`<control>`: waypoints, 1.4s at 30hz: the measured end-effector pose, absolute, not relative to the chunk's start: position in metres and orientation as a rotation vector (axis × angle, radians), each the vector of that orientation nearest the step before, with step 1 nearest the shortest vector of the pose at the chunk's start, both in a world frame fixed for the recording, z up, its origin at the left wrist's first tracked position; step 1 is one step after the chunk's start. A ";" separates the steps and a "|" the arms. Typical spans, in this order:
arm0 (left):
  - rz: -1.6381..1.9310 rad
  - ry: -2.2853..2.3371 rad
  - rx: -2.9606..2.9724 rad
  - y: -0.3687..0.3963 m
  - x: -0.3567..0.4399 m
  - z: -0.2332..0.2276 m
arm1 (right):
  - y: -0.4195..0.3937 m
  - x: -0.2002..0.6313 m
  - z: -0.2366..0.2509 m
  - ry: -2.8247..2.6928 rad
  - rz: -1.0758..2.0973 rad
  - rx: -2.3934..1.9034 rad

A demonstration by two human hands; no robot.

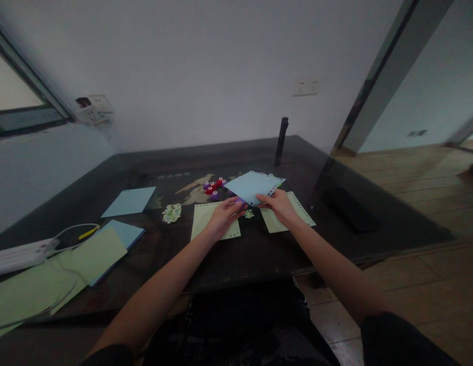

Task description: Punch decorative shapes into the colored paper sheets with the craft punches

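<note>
Raised over the table, a light blue paper sheet (249, 184) has small holes punched along its edges. My right hand (276, 203) grips the sheet's near right edge between thumb and fingers. At the near corner, my left hand (225, 216) is closed around a small purple paper punch (241, 202), which is mostly hidden by the fingers. Under my hands lie two pale green sheets: a left green sheet (201, 218) and a right green sheet (274, 223), both with holes along their edges. Behind the left hand stands a cluster of red and purple punches (213, 188).
Small paper cutouts (171, 213) lie in a pile left of the green sheets. Further left are a blue sheet (129, 201), stacked green paper (87, 259) and a white power strip (23, 256) with a cable. A black phone-like slab (350, 208) lies right; a black upright post (282, 141) stands behind.
</note>
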State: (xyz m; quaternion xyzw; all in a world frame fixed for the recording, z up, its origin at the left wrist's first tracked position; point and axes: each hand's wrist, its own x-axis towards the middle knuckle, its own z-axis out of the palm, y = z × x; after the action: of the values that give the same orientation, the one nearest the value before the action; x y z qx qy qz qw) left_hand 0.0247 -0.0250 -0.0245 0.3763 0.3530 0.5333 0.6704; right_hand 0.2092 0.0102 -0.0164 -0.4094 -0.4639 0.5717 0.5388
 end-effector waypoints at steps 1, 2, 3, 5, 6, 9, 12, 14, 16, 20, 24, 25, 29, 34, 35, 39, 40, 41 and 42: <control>1.207 0.784 0.854 -0.025 0.025 -0.025 | 0.010 0.209 -0.016 -1.108 1.353 -0.988; 1.212 0.773 0.860 -0.025 0.026 -0.026 | 0.010 0.210 -0.016 -1.114 1.344 -1.000; 1.218 0.765 0.864 -0.025 0.026 -0.026 | 0.010 0.210 -0.016 -1.122 1.333 -1.011; 1.229 0.753 0.870 -0.026 0.027 -0.026 | 0.010 0.210 -0.016 -1.144 1.301 -1.016; 1.233 0.751 0.872 -0.026 0.028 -0.025 | 0.010 0.210 -0.015 -1.160 1.278 -1.010; 1.239 0.751 0.879 -0.028 0.030 -0.023 | 0.009 0.209 -0.013 -1.231 1.190 -0.980; 1.241 0.742 0.884 -0.030 0.031 -0.020 | 0.008 0.208 -0.011 -1.282 1.120 -0.956; 1.243 0.741 0.880 -0.030 0.031 -0.020 | 0.007 0.207 -0.011 -1.289 1.096 -0.953; 1.248 0.749 0.879 -0.030 0.031 -0.020 | 0.007 0.207 -0.011 -1.288 1.085 -0.959; 1.260 0.755 0.900 -0.029 0.033 -0.023 | 0.007 0.208 -0.012 -1.275 1.082 -0.966; 1.255 0.771 0.932 -0.031 0.034 -0.024 | 0.006 0.207 -0.015 -1.335 1.068 -0.958; 1.241 0.786 0.951 -0.031 0.034 -0.023 | 0.006 0.206 -0.015 -1.348 1.068 -0.953; 1.185 0.860 0.990 -0.035 0.035 -0.020 | 0.006 0.205 -0.017 -1.396 1.066 -0.956; 1.184 0.835 0.938 -0.036 0.038 -0.018 | 0.006 0.205 -0.019 -1.480 1.007 -1.014; 1.187 0.827 0.926 -0.036 0.039 -0.017 | 0.006 0.206 -0.019 -1.487 1.000 -1.024; 1.195 0.810 0.886 -0.035 0.040 -0.018 | 0.009 0.207 -0.022 -1.500 1.010 -1.045; 1.197 0.808 0.878 -0.035 0.040 -0.018 | 0.010 0.207 -0.022 -1.502 1.025 -1.041; 1.199 0.807 0.871 -0.035 0.040 -0.018 | 0.011 0.207 -0.023 -1.502 1.042 -1.033; 1.201 0.806 0.866 -0.034 0.040 -0.019 | 0.011 0.207 -0.023 -1.500 1.058 -1.025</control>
State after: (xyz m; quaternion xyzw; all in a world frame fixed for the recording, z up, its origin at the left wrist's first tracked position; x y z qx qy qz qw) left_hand 0.0403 -0.0344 -0.0191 0.3834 0.3571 0.5320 0.6652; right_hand 0.2074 0.0112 -0.0227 -0.4232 -0.6194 0.4367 0.4966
